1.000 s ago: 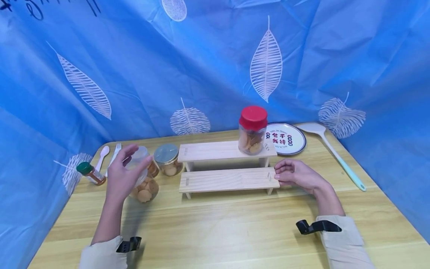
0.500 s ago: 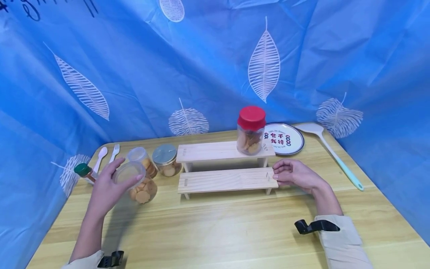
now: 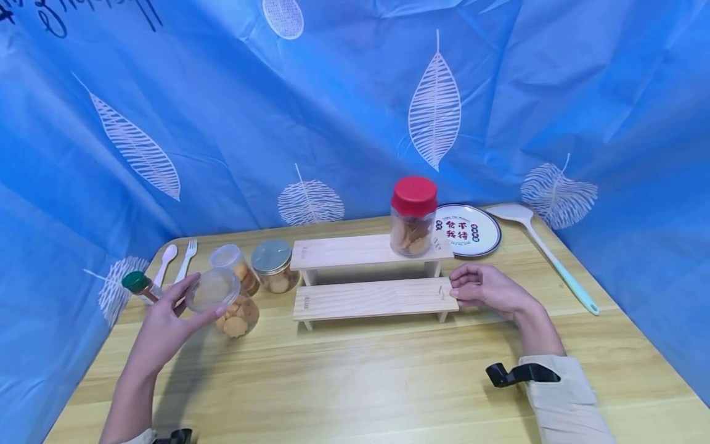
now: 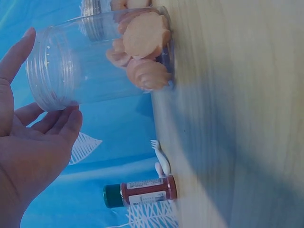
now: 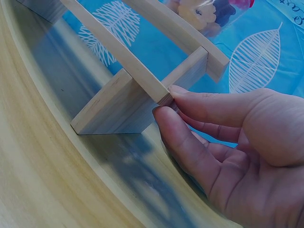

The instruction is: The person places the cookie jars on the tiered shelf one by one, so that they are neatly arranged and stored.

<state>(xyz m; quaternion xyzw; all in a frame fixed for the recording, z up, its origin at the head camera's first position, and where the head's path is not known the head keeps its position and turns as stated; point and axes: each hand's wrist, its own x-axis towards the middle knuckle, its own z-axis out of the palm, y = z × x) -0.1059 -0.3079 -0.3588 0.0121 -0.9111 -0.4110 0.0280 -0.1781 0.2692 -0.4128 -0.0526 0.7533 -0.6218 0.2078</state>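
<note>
My left hand point(image 3: 166, 327) grips a clear lidless jar point(image 4: 90, 66) around its mouth, thumb on one side and fingers on the other. Cookies point(image 4: 146, 35) lie at the bottom of this jar, which stands on the table. My right hand point(image 3: 490, 293) pinches the right end of the lower board of a two-step wooden rack point(image 3: 377, 297) between thumb and fingers. On the upper board, at its right, stands a red-lidded jar point(image 3: 413, 216) of cookies. Behind the gripped jar are a second container with a translucent top point(image 3: 226, 256) and a silver-lidded jar point(image 3: 272, 265).
A green-capped spice bottle point(image 3: 138, 283), a pink spoon point(image 3: 165, 262) and a white fork point(image 3: 187, 259) are at the far left. Behind the rack's right end lies a round plate point(image 3: 471, 231), beside a long-handled ladle point(image 3: 554, 259). A blue leaf-patterned cloth point(image 3: 355, 111) hangs behind the table.
My left hand has moved left and slightly toward me, uncovering the mouth of the jar and the container behind it. My right hand stays on the rack.
</note>
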